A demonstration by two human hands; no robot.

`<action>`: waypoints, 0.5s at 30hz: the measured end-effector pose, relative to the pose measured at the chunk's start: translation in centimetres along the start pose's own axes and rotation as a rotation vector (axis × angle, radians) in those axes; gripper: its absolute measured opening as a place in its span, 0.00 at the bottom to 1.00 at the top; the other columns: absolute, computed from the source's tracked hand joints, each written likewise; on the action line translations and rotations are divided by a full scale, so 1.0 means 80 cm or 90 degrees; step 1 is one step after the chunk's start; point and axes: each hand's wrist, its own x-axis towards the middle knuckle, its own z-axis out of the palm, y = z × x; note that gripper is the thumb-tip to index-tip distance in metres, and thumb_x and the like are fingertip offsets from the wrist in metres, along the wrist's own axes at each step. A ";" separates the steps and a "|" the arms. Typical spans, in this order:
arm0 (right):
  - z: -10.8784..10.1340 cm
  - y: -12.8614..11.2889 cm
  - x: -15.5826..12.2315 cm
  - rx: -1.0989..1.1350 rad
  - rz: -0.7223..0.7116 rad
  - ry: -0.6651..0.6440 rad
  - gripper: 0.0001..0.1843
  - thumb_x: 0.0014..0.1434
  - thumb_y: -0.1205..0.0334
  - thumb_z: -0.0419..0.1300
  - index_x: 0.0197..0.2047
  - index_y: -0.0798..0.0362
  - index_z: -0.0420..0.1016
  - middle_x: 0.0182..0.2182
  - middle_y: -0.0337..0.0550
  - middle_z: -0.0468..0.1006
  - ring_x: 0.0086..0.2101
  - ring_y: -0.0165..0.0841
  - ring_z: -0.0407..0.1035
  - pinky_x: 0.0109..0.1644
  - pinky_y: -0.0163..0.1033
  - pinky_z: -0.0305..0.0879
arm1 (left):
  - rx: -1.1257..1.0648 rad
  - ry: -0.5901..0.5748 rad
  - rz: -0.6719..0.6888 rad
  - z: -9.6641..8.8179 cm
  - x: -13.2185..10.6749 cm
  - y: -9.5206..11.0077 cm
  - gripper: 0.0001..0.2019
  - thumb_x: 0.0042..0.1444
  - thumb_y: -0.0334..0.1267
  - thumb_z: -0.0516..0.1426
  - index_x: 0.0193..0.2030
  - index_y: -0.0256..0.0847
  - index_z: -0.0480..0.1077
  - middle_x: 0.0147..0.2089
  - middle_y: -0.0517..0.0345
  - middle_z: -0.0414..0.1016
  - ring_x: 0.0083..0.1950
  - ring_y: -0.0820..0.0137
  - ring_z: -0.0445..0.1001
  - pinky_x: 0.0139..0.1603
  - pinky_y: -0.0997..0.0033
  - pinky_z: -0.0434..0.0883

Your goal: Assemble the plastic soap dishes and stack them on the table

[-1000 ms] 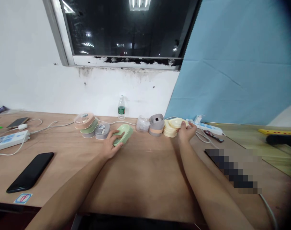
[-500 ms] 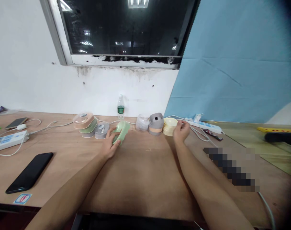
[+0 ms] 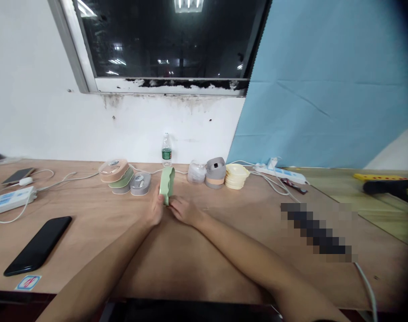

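Gripped in my left hand [image 3: 155, 209] is a light green plastic box shell [image 3: 167, 185], stood up on its side above the table with a wavy edge facing right. My right hand [image 3: 185, 210] has its bent fingers closed at the lower right of the shell; whether something small is between them is hidden. Behind my left hand sits a grey lidded box [image 3: 140, 183]. Left of it, a pink box with a clear lid [image 3: 114, 171] rests on a green one [image 3: 122, 181].
Along the back stand a water bottle [image 3: 167, 150], a bundle of clear lids [image 3: 197, 172], stacked grey shells [image 3: 215, 172] and stacked pale yellow shells [image 3: 235, 175]. A black phone [image 3: 38, 245] lies front left. Power strips [image 3: 281, 173] with white cables are at both sides.
My right hand has moved left from beside the yellow stack to the green shell. My left hand has turned the shell more upright. The view has shifted slightly.
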 end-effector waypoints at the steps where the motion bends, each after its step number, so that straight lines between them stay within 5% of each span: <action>1: -0.003 0.006 -0.002 -0.007 -0.002 0.014 0.14 0.65 0.62 0.50 0.47 0.41 0.73 0.41 0.39 0.77 0.41 0.37 0.72 0.44 0.45 0.72 | 0.018 -0.019 0.020 -0.002 0.001 0.003 0.30 0.66 0.55 0.34 0.69 0.42 0.48 0.66 0.47 0.59 0.66 0.60 0.59 0.67 0.56 0.57; 5: -0.033 0.049 -0.006 -0.051 0.040 0.149 0.16 0.61 0.67 0.51 0.48 0.45 0.74 0.40 0.43 0.76 0.42 0.39 0.70 0.46 0.44 0.70 | 0.244 -0.093 0.088 -0.022 0.012 0.014 0.28 0.64 0.55 0.45 0.65 0.40 0.57 0.70 0.44 0.53 0.70 0.54 0.52 0.68 0.49 0.53; 9: -0.093 0.100 0.002 -0.142 0.129 0.329 0.17 0.63 0.66 0.49 0.50 0.51 0.74 0.41 0.49 0.71 0.44 0.40 0.68 0.49 0.45 0.67 | 0.486 0.020 0.023 -0.051 0.023 0.004 0.22 0.60 0.53 0.52 0.56 0.42 0.68 0.68 0.43 0.58 0.71 0.49 0.49 0.66 0.43 0.50; 11: -0.126 0.122 0.003 -0.188 0.177 0.358 0.17 0.63 0.63 0.49 0.49 0.52 0.76 0.40 0.49 0.70 0.42 0.40 0.67 0.48 0.45 0.67 | 0.565 0.058 -0.035 -0.063 0.026 -0.009 0.23 0.59 0.53 0.53 0.55 0.41 0.68 0.67 0.40 0.58 0.71 0.47 0.47 0.66 0.40 0.48; 15: -0.171 0.155 -0.007 -0.285 0.227 0.283 0.17 0.62 0.65 0.50 0.48 0.53 0.78 0.38 0.50 0.69 0.42 0.41 0.65 0.48 0.45 0.64 | 0.624 0.031 -0.153 -0.077 0.026 -0.031 0.29 0.58 0.54 0.53 0.60 0.37 0.65 0.68 0.35 0.55 0.70 0.42 0.47 0.65 0.33 0.44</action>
